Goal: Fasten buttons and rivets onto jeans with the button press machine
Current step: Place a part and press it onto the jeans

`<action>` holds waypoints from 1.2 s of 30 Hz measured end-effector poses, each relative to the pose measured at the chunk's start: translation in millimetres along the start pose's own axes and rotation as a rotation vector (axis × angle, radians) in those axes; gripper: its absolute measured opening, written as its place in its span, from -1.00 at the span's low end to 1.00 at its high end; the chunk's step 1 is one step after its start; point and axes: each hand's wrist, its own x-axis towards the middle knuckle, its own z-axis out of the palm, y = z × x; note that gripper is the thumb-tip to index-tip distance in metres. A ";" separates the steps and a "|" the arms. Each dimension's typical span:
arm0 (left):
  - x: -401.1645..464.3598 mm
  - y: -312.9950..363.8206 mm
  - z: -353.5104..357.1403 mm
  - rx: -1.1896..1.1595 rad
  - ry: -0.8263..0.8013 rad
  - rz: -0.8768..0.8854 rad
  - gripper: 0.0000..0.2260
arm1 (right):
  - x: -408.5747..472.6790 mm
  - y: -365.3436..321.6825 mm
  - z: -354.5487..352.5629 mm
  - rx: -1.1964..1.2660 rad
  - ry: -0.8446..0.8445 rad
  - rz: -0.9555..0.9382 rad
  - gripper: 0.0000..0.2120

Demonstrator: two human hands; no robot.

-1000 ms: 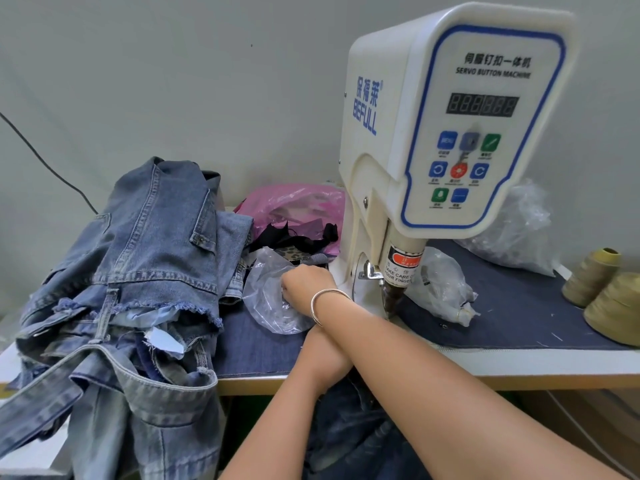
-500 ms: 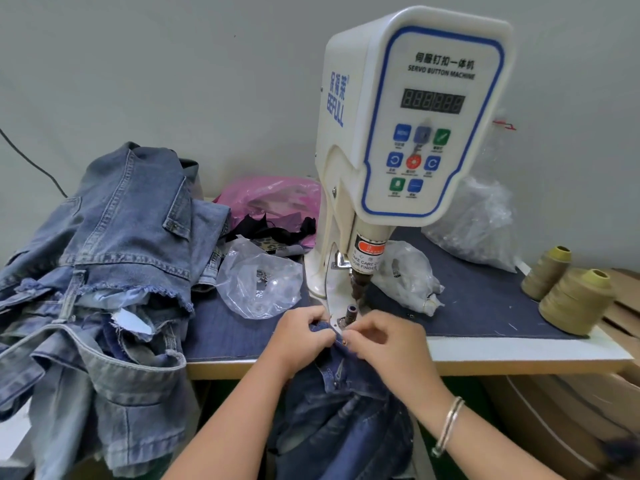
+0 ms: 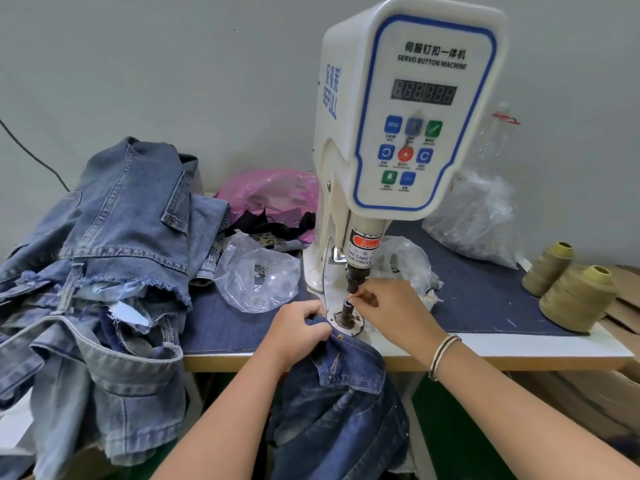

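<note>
Even, soft, bright lighting with faint shadows; wide-angle bending at the edges; slight softness throughout, no glare.

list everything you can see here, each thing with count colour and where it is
button press machine: 1, white with blue trim, back centre of the table
lower die: 1, dark metal, on the machine base under the punch
dark jeans: 1, dark blue, hanging off the table's front edge
jeans pile: several, faded blue, left of the table
clear bags: 3, see-through, one left of the machine, two to its right
pink bag: 1, pink, behind the left clear bag
thread cones: 2, olive, right edge
denim mat: 1, navy, covering the table top
bracelet: 1, silver, right wrist
left hand: 1, grips the dark jeans' waistband
right hand: 1, fingertips pinched at the lower die; any piece held is too small to tell
</note>
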 end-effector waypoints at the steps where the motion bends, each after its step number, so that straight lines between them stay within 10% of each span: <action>1: 0.0 0.3 0.2 -0.004 -0.001 0.001 -0.82 | 0.8 -0.1 -0.5 -0.008 -0.005 0.001 -0.81; 26: -1.3 1.1 -0.2 -0.001 0.006 -0.016 -0.84 | -13.3 7.4 7.8 0.276 0.060 -0.003 -0.85; 29: -1.2 5.8 -1.5 -0.126 0.004 -0.027 -0.85 | -33.1 4.5 10.3 0.342 0.176 -0.034 -0.80; 33: -4.0 23.6 1.5 -0.377 0.002 0.008 -0.88 | -61.3 -2.6 24.2 0.245 -0.109 0.054 -0.69; 36: -3.0 42.9 6.6 -0.462 -0.064 0.033 -0.88 | -53.5 -0.1 12.8 0.364 -0.035 0.075 -0.97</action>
